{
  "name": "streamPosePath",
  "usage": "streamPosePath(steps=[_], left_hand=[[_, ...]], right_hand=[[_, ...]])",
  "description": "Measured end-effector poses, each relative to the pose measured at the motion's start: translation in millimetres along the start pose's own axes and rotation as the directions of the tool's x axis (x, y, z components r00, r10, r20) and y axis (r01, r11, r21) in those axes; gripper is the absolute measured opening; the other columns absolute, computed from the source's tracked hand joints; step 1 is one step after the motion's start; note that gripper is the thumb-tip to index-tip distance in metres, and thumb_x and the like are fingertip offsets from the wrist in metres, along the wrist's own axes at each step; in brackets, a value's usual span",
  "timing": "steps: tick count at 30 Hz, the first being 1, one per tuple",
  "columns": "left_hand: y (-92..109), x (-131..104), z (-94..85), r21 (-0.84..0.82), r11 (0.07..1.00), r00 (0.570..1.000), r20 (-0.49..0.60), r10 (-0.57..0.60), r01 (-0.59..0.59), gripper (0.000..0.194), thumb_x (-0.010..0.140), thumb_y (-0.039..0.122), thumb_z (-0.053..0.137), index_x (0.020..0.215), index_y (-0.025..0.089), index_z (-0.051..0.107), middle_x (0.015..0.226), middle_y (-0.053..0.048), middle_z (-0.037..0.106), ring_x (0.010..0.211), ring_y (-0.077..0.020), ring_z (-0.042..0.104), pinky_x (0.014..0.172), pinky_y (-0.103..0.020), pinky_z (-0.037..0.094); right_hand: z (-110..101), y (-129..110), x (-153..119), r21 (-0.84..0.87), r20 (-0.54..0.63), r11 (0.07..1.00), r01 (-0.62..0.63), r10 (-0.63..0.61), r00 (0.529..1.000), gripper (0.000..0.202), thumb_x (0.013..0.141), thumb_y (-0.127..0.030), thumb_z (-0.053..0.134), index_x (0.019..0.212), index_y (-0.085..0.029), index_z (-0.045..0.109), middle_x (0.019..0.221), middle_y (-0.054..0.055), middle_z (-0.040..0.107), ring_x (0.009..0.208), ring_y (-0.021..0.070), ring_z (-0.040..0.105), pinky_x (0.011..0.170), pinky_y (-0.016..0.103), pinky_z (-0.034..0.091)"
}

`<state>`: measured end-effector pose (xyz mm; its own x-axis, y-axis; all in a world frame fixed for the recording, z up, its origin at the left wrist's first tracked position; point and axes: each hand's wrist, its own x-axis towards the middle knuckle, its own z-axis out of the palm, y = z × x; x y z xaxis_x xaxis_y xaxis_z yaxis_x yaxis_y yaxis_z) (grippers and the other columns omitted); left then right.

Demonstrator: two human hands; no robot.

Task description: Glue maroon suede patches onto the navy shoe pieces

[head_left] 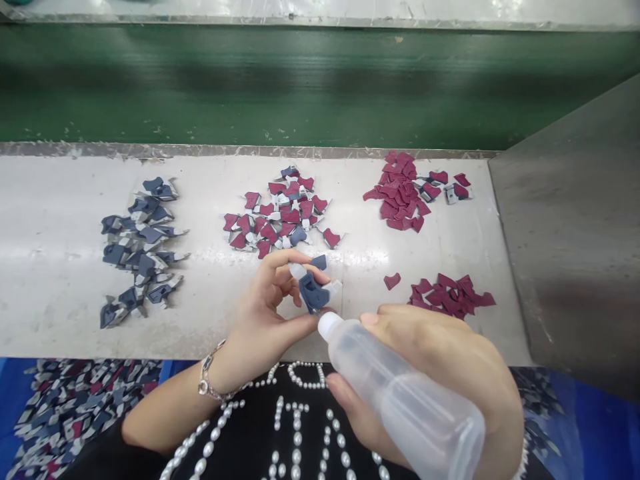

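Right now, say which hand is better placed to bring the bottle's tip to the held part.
Likely the right hand: it grips the translucent squeeze bottle, whose white tip points toward the blue-and-white part that the left hand holds.

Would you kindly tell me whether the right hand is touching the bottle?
Touching: the head view shows the right hand wrapped around the bottle, gripping its sides.

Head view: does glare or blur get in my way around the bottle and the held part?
Head view: pale glare on the bench and highlights along the bottle, outlines still readable; soft dark bands across the green strip; whether the white tip touches the blue-grey part, I can't tell.
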<state>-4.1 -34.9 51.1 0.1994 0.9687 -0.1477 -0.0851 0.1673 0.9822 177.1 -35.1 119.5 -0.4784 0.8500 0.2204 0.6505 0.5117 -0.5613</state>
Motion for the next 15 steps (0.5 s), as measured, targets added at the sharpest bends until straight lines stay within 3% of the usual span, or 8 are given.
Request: streamPosePath(steps=[6,11,15], left_hand=[[2,1,-2.0,0.040,0.998,0.999,-0.027,0.040,-0.038,0.056,0.077,0.013,0.083,0.120,0.033,0.051,0.102,0.001,0.070,0.089,-0.0159,0.062,0.076,-0.030,0.048],[3,-2,-1.2,0.086,0.994,0.998,-0.004,0.069,-0.069,0.054,0.080,0.010,0.079,0.120,0.033,0.051,0.104,0.001,0.070,0.090,-0.0160,0.063,0.076,-0.031,0.048],[3,-4,0.1,0.146,0.981,0.991,0.012,0.131,-0.132,0.053,0.080,0.008,0.077,0.120,0.033,0.053,0.105,0.000,0.069,0.095,-0.0171,0.065,0.075,-0.030,0.047]], right_hand=[[-2,0,-8,-0.042,0.018,0.999,0.014,-0.013,1.000,0.026,0.079,-0.037,0.066,0.067,-0.025,0.046,0.051,-0.007,0.048,0.040,0.0111,0.040,0.042,0.029,0.031],[-3,-5,-2,-0.030,0.010,0.999,-0.020,0.020,1.000,0.032,0.091,-0.040,0.054,0.062,-0.025,0.052,0.052,-0.006,0.057,0.041,0.0117,0.052,0.046,0.027,0.041],[-2,-7,3,-0.061,-0.026,0.997,-0.051,0.050,0.998,0.043,0.097,-0.040,0.044,0.059,-0.024,0.054,0.049,-0.004,0.059,0.041,0.0123,0.056,0.041,0.029,0.042]])
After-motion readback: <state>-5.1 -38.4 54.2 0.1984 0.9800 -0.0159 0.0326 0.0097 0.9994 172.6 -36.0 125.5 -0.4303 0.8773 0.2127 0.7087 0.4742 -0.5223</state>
